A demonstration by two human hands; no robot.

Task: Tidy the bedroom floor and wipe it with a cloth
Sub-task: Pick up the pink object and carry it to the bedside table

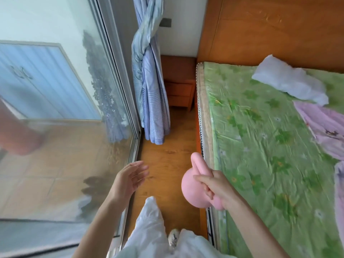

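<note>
My right hand grips a soft pink toy with a rounded body and long ears, held in the air above the floor, right beside the bed's edge. My left hand hovers open over the narrow strip of wooden floor, fingers spread and relaxed, holding nothing. No cloth is in either hand.
A bed with a green flowered sheet fills the right side, with a white pillow and pink fabric on it. A glass sliding door runs along the left. A knotted blue curtain and a wooden nightstand stand ahead.
</note>
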